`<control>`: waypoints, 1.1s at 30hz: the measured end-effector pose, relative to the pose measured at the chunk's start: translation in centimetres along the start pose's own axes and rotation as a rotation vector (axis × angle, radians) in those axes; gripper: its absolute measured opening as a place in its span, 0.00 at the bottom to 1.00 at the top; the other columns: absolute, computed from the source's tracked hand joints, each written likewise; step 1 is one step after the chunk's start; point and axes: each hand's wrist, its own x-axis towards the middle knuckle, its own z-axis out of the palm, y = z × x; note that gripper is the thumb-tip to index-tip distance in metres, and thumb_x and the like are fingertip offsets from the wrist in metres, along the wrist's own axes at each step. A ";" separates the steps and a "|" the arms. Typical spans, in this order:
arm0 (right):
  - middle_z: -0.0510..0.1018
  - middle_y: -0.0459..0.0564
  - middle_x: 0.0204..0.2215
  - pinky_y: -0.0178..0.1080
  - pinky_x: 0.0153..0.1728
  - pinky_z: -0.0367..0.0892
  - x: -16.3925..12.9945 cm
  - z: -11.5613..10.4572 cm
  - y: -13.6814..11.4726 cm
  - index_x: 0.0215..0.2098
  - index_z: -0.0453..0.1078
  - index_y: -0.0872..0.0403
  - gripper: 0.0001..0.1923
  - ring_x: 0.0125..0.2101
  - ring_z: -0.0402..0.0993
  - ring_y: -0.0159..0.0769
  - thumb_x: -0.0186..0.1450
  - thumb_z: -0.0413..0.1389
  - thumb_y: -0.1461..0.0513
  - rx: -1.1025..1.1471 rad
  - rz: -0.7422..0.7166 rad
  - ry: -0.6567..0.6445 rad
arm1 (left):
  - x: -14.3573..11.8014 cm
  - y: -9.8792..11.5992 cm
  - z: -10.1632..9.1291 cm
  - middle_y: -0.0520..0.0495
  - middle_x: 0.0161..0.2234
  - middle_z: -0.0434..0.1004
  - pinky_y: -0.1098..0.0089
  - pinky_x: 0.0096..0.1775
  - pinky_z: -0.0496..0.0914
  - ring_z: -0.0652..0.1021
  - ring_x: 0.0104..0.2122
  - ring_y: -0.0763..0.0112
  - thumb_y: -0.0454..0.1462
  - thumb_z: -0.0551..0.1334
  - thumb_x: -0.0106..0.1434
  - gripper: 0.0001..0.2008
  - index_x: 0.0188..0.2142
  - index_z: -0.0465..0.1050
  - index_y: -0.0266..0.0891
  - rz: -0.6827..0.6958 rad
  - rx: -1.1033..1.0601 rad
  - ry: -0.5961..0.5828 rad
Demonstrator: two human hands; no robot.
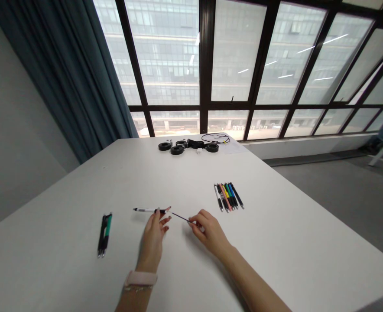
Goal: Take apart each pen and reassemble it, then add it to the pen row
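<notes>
My left hand (154, 236) holds the black end of a white pen barrel (147, 210) with its fingertips, the barrel pointing left just above the white table (276, 242). My right hand (208, 229) pinches a thin dark refill (180, 217) whose tip points toward the barrel's end, a short gap between them. A row of several coloured pens (228, 196) lies to the right of my right hand. Two pens (105, 234), one black and one green, lie side by side to the left of my left hand.
At the table's far edge lie several black tape rolls (177, 149), a black strap and a thin looped cable (215, 138) on a sheet of paper. A dark curtain (71, 78) hangs at the left beside large windows.
</notes>
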 end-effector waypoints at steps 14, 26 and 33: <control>0.71 0.45 0.25 0.33 0.29 0.60 0.4 0.9 0.3 0.38 0.71 0.54 0.08 0.26 0.66 0.31 0.66 0.52 0.60 0.161 0.158 0.040 | 0.2 -2.0 1.0 0.46 0.29 0.76 0.77 0.21 0.56 0.72 0.24 0.74 0.51 0.70 0.41 0.24 0.32 0.76 0.36 -0.062 0.184 -0.234; 0.65 0.37 0.16 0.30 0.20 0.57 1.7 1.7 0.9 0.31 0.65 0.53 0.20 0.17 0.59 0.25 0.50 0.64 0.50 0.970 0.453 0.114 | -1.6 -0.7 2.1 0.50 0.20 0.69 0.76 0.18 0.52 0.66 0.19 0.77 0.44 0.71 0.40 0.17 0.28 0.77 0.35 -0.128 0.018 -0.328; 0.65 0.37 0.15 0.29 0.20 0.55 1.6 1.7 1.1 0.27 0.66 0.55 0.20 0.16 0.58 0.24 0.48 0.67 0.51 1.034 0.536 0.144 | -0.7 -0.5 2.0 0.46 0.18 0.73 0.74 0.18 0.55 0.69 0.17 0.73 0.52 0.62 0.51 0.20 0.25 0.75 0.36 -0.310 0.061 -0.348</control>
